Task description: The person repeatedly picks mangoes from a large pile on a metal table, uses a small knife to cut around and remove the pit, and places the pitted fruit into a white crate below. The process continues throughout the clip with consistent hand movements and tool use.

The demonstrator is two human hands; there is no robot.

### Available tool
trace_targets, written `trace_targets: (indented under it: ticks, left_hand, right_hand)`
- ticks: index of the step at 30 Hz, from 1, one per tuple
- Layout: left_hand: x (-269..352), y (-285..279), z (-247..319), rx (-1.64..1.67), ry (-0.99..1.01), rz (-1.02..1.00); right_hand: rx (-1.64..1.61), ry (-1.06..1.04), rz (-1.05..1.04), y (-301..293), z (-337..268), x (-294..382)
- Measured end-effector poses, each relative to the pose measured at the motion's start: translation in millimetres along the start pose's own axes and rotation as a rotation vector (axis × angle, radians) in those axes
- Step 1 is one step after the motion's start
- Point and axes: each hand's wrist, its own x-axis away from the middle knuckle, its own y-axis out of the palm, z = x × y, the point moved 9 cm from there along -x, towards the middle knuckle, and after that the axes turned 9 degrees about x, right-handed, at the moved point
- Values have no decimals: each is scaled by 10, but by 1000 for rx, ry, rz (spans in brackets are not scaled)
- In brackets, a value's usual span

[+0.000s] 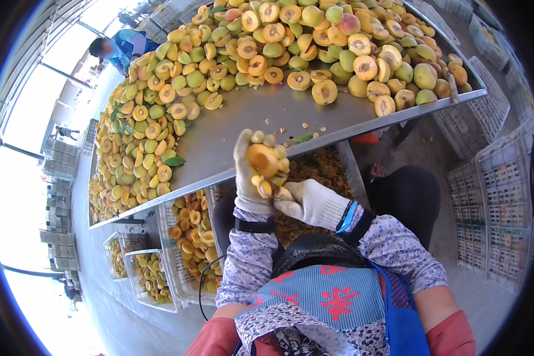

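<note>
My left hand (245, 180), in a pale knit glove, is raised at the front edge of the metal table (222, 151). It holds a hollowed yellow peach half (263, 161), with more peach pieces (263, 187) lower in the palm. My right hand (318, 204), also gloved, meets it from the right. Its fingers are closed on a small metal tool (275, 191), mostly hidden by the glove and fruit. Many cut peach halves (248, 50), some with stones in them, are heaped across the table. Loose peach stones (316, 135) and a green leaf (303, 137) lie near the edge.
Below the table, a container (353, 171) holds brownish scraps or stones. White plastic crates (164, 222) of peach halves stand at left. Stacked crates (503, 204) rise at right. A stick (452, 86) rests on the table's right rim. Another person (127, 46) bends beyond the heap.
</note>
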Motion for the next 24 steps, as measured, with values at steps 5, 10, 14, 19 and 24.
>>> trace_targets:
  ticks: [5, 10, 14, 19, 24]
  left_hand:
    - [282, -185, 675, -145, 235, 156]
    - [1100, -876, 2010, -1178, 548, 550]
    - [1347, -959, 2564, -1638, 791, 868]
    - [-161, 378, 906, -1454, 593, 122]
    - [-1441, 777, -347, -1926, 576, -278]
  right_hand:
    - [557, 142, -143, 66, 231, 102]
    - [589, 210, -82, -109, 263, 129]
    - [523, 181, 3, -94, 207, 46]
    - [529, 195, 85, -198, 329, 60]
    - [543, 206, 80, -247, 323, 88]
